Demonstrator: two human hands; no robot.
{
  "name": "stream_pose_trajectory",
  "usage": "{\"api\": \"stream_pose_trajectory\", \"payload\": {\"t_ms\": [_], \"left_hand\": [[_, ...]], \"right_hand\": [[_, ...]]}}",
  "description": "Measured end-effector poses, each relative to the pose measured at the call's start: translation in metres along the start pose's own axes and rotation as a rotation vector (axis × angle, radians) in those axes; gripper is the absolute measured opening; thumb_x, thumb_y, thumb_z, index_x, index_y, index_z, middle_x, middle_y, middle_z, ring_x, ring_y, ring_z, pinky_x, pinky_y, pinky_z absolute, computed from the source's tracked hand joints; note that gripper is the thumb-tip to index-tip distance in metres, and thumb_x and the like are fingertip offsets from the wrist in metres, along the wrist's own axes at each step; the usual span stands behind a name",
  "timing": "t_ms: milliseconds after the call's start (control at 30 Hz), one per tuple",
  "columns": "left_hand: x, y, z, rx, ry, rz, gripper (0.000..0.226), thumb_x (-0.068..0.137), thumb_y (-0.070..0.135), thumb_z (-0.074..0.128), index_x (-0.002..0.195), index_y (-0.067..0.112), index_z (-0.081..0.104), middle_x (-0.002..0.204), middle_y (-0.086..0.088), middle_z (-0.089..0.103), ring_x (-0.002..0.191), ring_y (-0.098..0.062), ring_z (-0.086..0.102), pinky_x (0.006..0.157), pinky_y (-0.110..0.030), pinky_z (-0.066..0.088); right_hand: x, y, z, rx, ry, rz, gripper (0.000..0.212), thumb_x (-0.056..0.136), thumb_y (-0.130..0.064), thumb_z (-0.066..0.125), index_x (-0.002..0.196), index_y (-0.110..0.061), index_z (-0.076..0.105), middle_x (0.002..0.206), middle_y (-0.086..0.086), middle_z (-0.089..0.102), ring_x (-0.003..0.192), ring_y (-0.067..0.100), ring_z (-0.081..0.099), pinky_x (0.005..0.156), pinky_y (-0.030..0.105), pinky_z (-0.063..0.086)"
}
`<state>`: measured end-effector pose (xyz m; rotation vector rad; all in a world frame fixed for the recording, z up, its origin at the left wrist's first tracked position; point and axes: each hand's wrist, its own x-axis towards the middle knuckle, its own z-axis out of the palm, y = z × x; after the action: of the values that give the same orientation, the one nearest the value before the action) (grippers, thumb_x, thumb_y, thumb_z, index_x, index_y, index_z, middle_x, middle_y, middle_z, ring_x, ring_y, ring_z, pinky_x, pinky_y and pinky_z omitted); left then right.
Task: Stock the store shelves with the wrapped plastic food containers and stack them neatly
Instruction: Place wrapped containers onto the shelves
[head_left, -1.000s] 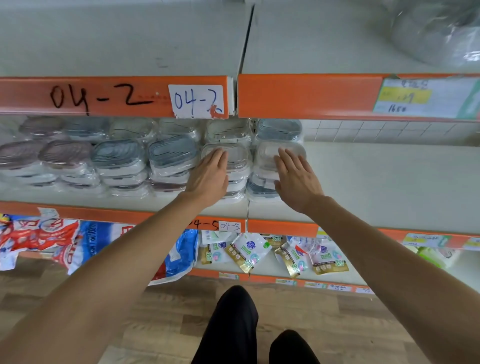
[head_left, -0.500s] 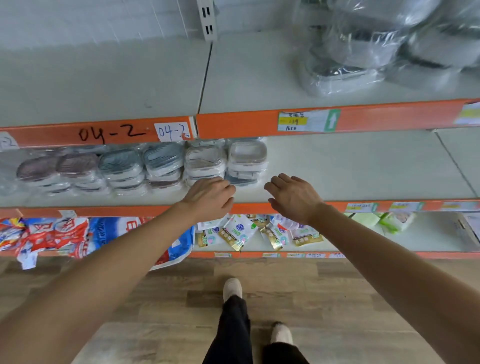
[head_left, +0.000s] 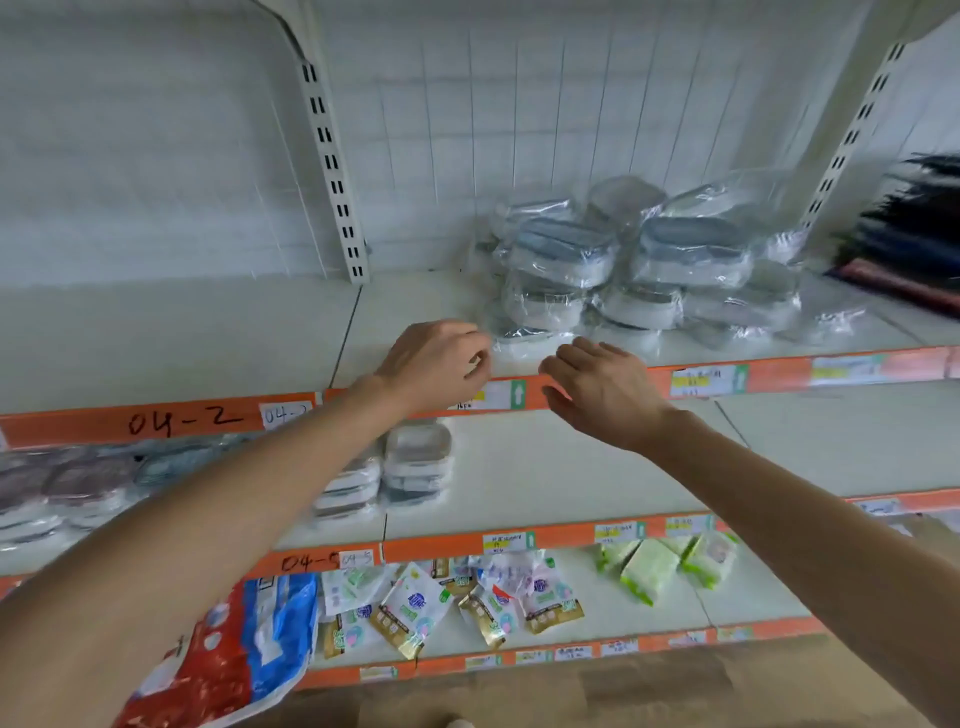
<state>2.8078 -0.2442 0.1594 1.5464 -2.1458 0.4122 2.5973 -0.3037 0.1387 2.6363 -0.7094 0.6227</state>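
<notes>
A loose heap of wrapped plastic food containers (head_left: 639, 270) lies on the upper shelf (head_left: 208, 338), right of centre. My left hand (head_left: 436, 364) and my right hand (head_left: 602, 387) hover at that shelf's front edge, just below the heap's nearest container (head_left: 530, 343). Both hold nothing; the left fingers are loosely curled, the right ones relaxed. On the middle shelf (head_left: 597, 467) neat stacks of wrapped containers (head_left: 415, 462) stand in a row to the left, partly hidden by my left forearm.
Orange price rails (head_left: 171, 421) front each shelf. A white slotted upright (head_left: 332, 156) rises behind the upper shelf. Dark folded goods (head_left: 904, 234) lie at the far right. Snack pouches (head_left: 467, 597) and green packs (head_left: 660, 566) fill the lower shelf, beside a red-blue bag (head_left: 228, 660).
Both hands left the stacked containers on the middle shelf and rose to the upper shelf's edge. The view tilted upward, bringing the heap of wrapped containers into sight.
</notes>
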Motion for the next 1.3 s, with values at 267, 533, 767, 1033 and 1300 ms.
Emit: {"api": "stream_pose_trajectory", "payload": {"t_ms": [267,533,767,1033,1300], "left_hand": [[0.086,-0.043,-0.011,-0.041,-0.004,-0.045,0.016,0.087,0.021,0.054,0.079,0.010,0.061,0.078,0.000,0.058,0.077,-0.025,0.057,0.064,-0.032,0.045],[0.128,-0.078,0.002,-0.068,-0.016,-0.063,0.014,0.087,0.024,0.053,0.086,0.014,0.062,0.090,0.002,0.063,0.086,-0.023,0.058,0.071,-0.032,0.047],[0.175,-0.101,0.019,-0.118,-0.174,-0.214,0.032,0.093,0.026,0.049,0.119,0.009,0.060,0.122,-0.006,0.054,0.112,-0.025,0.054,0.093,-0.033,0.043],[0.247,-0.113,0.056,-0.102,-0.451,-0.365,0.069,0.088,0.056,0.052,0.131,0.003,0.045,0.137,-0.014,0.040,0.126,-0.029,0.044,0.103,-0.037,0.037],[0.265,-0.112,0.072,-0.036,-0.394,-0.372,0.084,0.078,0.061,0.063,0.131,0.000,0.041,0.134,-0.015,0.037,0.127,-0.031,0.035,0.104,-0.041,0.036]], "right_hand": [[0.070,0.059,-0.019,-0.074,0.128,0.205,0.018,0.073,-0.020,0.054,0.079,-0.007,0.066,0.075,0.007,0.061,0.074,0.030,0.061,0.063,0.032,0.051],[0.126,0.093,-0.013,0.035,-0.337,0.518,0.069,0.089,-0.056,0.049,0.140,-0.011,0.037,0.149,0.009,0.028,0.137,0.027,0.025,0.112,0.041,0.023],[0.138,0.101,0.004,0.051,-0.501,0.525,0.071,0.092,-0.061,0.036,0.136,-0.006,0.035,0.139,0.013,0.039,0.130,0.028,0.035,0.110,0.040,0.029],[0.138,0.110,0.002,0.045,-0.571,0.448,0.072,0.092,-0.060,0.035,0.139,-0.006,0.029,0.140,0.014,0.033,0.130,0.031,0.030,0.111,0.042,0.026],[0.140,0.110,-0.002,0.006,-0.598,0.430,0.075,0.093,-0.060,0.030,0.139,-0.001,0.027,0.140,0.020,0.031,0.129,0.035,0.030,0.109,0.044,0.027]]}}
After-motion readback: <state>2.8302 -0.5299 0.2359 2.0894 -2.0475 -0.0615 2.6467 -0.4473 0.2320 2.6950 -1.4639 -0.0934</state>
